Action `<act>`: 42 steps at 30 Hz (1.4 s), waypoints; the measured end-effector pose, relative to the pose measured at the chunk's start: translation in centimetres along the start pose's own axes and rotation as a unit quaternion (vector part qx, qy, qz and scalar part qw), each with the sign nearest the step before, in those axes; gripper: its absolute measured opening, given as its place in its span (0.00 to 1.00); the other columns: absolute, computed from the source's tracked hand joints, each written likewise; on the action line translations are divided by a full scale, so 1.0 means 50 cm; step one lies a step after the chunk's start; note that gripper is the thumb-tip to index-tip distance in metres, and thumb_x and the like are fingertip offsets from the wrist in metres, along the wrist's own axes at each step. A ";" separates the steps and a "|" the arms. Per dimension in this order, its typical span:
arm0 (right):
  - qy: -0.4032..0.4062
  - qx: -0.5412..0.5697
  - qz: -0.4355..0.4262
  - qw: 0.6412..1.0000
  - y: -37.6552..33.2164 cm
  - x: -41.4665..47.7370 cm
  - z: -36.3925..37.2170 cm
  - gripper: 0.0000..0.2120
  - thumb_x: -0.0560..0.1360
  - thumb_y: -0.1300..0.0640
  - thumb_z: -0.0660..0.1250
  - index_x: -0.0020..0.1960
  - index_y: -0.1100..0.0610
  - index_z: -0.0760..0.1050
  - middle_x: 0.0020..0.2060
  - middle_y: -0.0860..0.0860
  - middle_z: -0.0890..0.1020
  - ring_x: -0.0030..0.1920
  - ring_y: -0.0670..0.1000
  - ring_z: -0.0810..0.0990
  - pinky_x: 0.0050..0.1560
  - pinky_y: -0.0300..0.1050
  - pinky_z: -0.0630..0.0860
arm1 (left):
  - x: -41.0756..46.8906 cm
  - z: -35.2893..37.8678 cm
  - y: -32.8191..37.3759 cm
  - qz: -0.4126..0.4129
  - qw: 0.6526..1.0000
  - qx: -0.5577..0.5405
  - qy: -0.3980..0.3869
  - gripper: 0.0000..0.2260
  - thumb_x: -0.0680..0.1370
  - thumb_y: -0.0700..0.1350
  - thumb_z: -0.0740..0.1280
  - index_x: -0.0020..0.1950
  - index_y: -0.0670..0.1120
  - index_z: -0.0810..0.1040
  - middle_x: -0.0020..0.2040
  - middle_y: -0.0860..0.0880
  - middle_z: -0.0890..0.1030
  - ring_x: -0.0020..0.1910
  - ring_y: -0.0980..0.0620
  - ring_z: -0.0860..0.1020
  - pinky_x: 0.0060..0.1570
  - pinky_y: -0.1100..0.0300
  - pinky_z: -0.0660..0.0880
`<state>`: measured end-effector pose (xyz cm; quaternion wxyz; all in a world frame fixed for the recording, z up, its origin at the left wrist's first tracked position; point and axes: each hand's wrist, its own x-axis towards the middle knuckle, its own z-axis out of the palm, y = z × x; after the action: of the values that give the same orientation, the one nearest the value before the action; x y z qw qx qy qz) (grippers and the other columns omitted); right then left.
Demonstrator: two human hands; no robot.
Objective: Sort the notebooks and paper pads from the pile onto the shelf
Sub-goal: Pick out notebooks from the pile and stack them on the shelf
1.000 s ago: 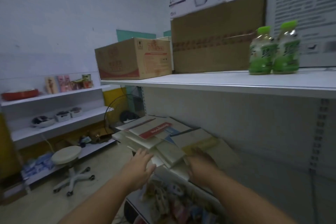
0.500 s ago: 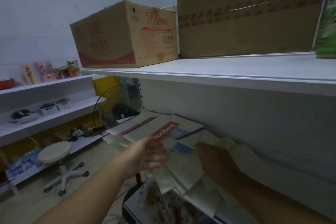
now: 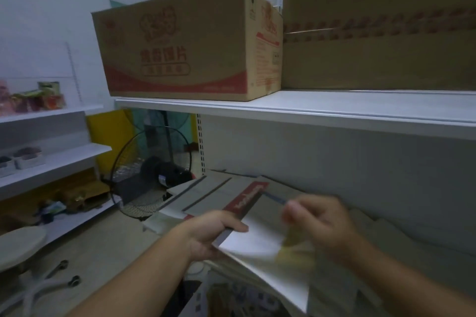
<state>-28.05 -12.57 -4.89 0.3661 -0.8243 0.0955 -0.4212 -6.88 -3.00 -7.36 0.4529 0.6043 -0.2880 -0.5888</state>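
The left hand (image 3: 208, 237) grips the left edge of a thin white pad (image 3: 257, 242), thumb flat on its smooth cover, fingers under it. The pad is tilted, at 6 o'clock of the view. At 3 o'clock from it the right hand (image 3: 319, 224) is blurred, fingers curled; I cannot tell if it holds something. At 12 o'clock from the hands lies the pile (image 3: 206, 193) of flat rectangular notebooks, one with a red band (image 3: 247, 197). Above, the smooth white shelf board (image 3: 309, 108) carries a printed cardboard box (image 3: 180, 41), touching a bigger plain carton (image 3: 373, 33).
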 end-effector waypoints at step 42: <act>-0.273 -0.384 0.193 0.861 0.049 0.138 0.370 0.43 0.71 0.30 0.60 0.76 0.42 0.42 0.76 0.43 0.42 0.76 0.47 0.40 0.76 0.52 0.41 | -0.072 -0.462 -0.001 0.137 0.967 -0.139 0.165 0.16 0.79 0.36 0.59 0.62 0.54 0.72 0.54 0.38 0.81 0.51 0.35 0.80 0.46 0.42 0.78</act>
<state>-9.20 -7.86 -9.23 0.1063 -0.9465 0.3032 -0.0304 15.06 4.99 -8.19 0.6501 0.5787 -0.2050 -0.4476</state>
